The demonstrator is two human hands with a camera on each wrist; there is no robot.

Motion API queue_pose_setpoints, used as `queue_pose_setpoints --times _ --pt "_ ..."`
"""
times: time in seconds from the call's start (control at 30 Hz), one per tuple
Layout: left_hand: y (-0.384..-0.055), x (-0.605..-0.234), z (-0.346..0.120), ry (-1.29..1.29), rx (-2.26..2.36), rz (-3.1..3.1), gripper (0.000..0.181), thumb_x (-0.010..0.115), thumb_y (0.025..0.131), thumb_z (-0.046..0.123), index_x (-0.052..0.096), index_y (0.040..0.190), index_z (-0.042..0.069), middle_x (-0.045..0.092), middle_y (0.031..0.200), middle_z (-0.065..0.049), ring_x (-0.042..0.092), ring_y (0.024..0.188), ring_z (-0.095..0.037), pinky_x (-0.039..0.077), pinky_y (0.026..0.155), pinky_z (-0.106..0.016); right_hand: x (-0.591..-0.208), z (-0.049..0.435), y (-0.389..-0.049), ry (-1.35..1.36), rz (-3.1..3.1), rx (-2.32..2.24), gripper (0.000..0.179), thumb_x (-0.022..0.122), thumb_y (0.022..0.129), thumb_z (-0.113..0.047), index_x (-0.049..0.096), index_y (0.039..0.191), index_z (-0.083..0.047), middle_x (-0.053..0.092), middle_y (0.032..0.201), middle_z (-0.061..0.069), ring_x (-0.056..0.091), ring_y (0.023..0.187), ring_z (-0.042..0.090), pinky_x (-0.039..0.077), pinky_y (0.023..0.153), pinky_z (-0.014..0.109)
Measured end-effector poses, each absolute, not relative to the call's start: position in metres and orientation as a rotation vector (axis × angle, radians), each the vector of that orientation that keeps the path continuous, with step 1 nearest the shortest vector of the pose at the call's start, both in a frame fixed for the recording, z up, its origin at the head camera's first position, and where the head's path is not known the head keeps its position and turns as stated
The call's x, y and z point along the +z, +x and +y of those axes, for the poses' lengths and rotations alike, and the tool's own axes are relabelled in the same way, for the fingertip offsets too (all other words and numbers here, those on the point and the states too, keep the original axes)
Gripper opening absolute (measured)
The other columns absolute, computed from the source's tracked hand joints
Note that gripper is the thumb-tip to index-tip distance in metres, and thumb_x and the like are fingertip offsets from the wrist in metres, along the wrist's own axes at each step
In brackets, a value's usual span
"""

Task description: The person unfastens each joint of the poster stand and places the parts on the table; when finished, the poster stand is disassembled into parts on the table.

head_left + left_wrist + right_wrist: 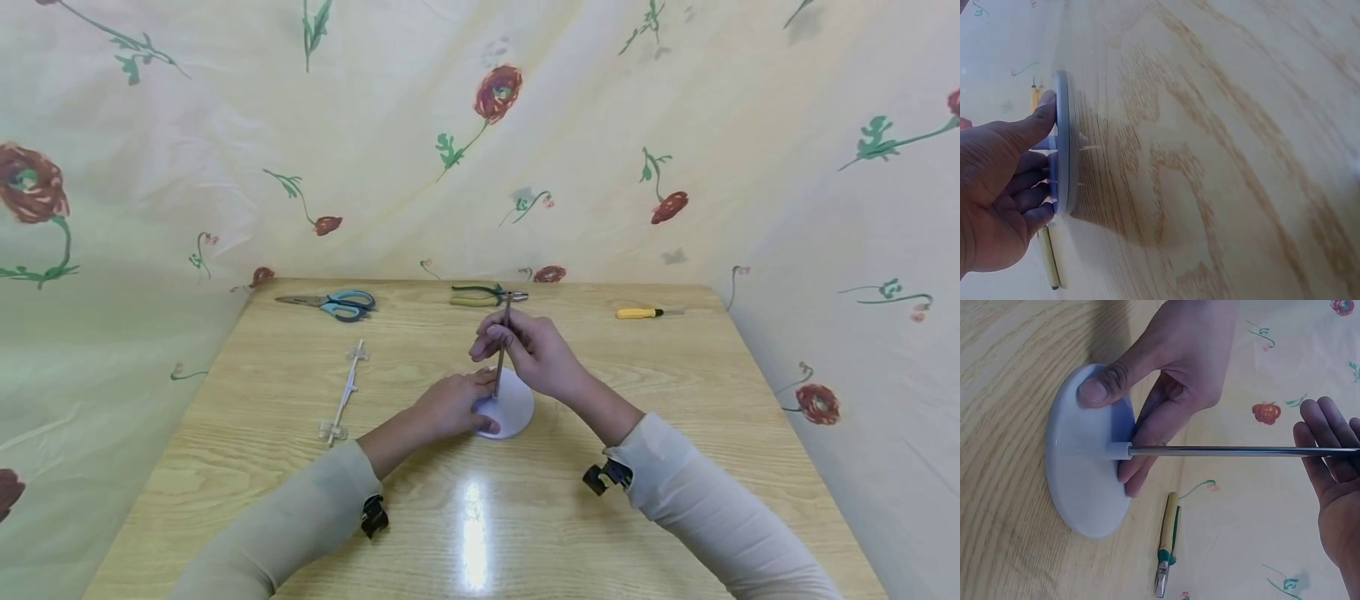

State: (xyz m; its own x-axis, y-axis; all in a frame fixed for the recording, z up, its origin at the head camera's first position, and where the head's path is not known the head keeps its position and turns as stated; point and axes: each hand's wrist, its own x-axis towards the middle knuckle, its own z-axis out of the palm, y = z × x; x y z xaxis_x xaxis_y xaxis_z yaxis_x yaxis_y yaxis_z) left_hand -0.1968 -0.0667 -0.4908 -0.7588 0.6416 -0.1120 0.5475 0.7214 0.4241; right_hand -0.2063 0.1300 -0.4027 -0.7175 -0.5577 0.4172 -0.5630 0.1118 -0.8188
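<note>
A white round base with a short central collar lies flat on the wooden table. From the collar rises a slim metal rod, almost upright in the head view. My left hand presses on the base, its thumb on the top face and the other fingers beyond the rod, as the right wrist view shows. Higher up, my right hand holds the rod between thumb and fingers. In the right wrist view the rod crosses the fingers, and the thumb is out of sight.
Blue-handled scissors, green-and-yellow pliers and a yellow-handled screwdriver lie along the back edge. Left of my hands is a thin white rod-like piece with clear fittings at its ends. Flowered cloth hangs behind the table.
</note>
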Motion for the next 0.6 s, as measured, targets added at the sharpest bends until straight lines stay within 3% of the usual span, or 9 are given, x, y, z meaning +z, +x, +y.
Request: queue_pose_setpoints --times 0.43,0.6 --pt "-0.198 -0.4923 -0.0662 0.951 0.527 2.685 0.081 0.085 0.097 0.046 0.055 0.163 0.01 0.046 0.175 -0.009 0.057 0.153 -0.039 0.049 0.125 -0.053 -0.3982 0.1264 -0.2036 1.153 -2.344 1.732 0.024 0.047 0.115 0.003 0.068 0.105 0.006 0.081 0.094 0.018 0.081 0.086 0.029 0.069 0.082 0.049" --pt "-0.1982 -0.4904 -0.0658 0.95 0.519 2.682 0.08 0.085 0.097 0.045 0.056 0.162 0.008 0.046 0.175 -0.01 0.056 0.153 -0.039 0.05 0.124 -0.053 -0.3994 0.1253 -0.2033 1.131 -2.325 1.733 0.023 0.049 0.114 0.004 0.068 0.102 0.005 0.08 0.092 0.018 0.081 0.084 0.027 0.069 0.081 0.043"
